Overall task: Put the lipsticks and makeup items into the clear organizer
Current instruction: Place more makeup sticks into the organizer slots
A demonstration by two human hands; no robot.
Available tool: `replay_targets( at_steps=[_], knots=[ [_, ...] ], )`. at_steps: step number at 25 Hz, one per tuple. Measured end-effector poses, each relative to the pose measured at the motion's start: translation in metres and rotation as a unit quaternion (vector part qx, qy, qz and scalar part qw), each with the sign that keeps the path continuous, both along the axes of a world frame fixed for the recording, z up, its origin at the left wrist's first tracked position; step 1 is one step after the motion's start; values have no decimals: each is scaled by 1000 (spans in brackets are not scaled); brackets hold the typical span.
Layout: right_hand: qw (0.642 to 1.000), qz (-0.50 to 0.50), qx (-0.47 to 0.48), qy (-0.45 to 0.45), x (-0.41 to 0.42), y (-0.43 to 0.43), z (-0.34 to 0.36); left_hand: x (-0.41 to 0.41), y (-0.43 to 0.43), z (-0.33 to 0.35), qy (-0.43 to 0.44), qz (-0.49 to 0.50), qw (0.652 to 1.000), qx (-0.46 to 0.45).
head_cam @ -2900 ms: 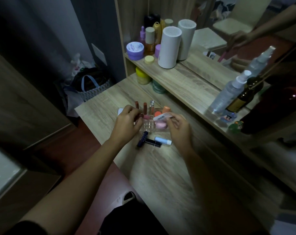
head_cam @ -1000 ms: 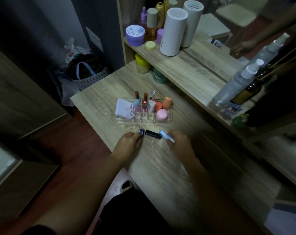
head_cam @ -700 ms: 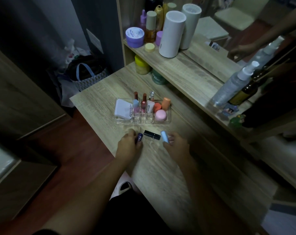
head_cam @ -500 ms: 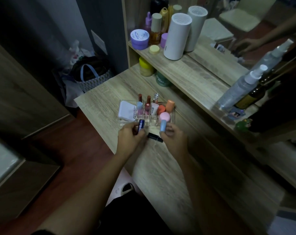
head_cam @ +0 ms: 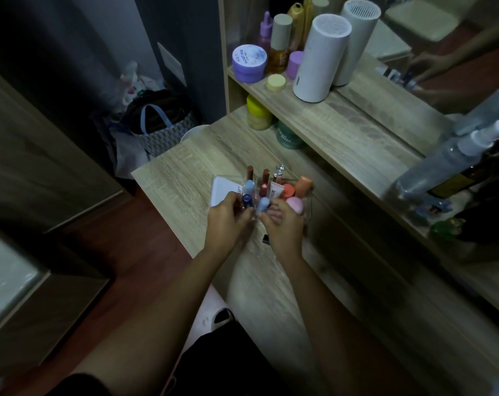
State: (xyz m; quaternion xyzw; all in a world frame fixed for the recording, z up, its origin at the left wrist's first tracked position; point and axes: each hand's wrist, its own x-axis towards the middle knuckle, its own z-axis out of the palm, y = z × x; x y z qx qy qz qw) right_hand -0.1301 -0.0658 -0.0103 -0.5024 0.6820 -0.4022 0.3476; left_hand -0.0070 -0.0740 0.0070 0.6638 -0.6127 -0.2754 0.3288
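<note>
The clear organizer (head_cam: 307,207) sits on the wooden desk, holding several lipsticks, a white tube, a white compact (head_cam: 223,191) and pink and orange round items. My left hand (head_cam: 227,221) grips a dark blue tube (head_cam: 247,200) upright at the organizer's front row. My right hand (head_cam: 279,224) grips a light blue tube (head_cam: 262,204) upright just beside it. A black tube (head_cam: 265,238) lies on the desk between my wrists, mostly hidden by my right hand.
A raised shelf (head_cam: 342,124) behind the organizer carries a white cylinder (head_cam: 319,58), jars and bottles. Spray bottles (head_cam: 431,170) stand at the right before a mirror. Yellow and green jars sit under the shelf. The desk's left edge drops to the floor, where a bag (head_cam: 157,127) lies.
Both hands picked a tube off the desk, the left the dark blue one, the right the light blue one, and carried them forward to the organizer's front row. The black tube stayed.
</note>
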Motion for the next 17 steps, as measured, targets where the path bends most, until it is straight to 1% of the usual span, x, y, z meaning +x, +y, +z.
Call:
replay_targets(
  at_steps=[2, 8, 12, 14, 17],
  knots=[
    [1000, -6, 3, 3, 2, -2, -2, 0, -2, -3, -9, -10, 1000, 2],
    [998, 12, 17, 65, 3, -4, -5, -2, -5, -15, -56, -23, 998, 30],
    [996, 19, 33, 80, 0, -2, -3, -2, -6, -17, -79, -25, 996, 43],
    [994, 17, 39, 96, -5, 1, -1, -1, -3, -15, -53, -17, 997, 48],
    [994, 1, 52, 94, -19, 14, -1, 0, 14, -13, 40, 32, 997, 54]
  ],
)
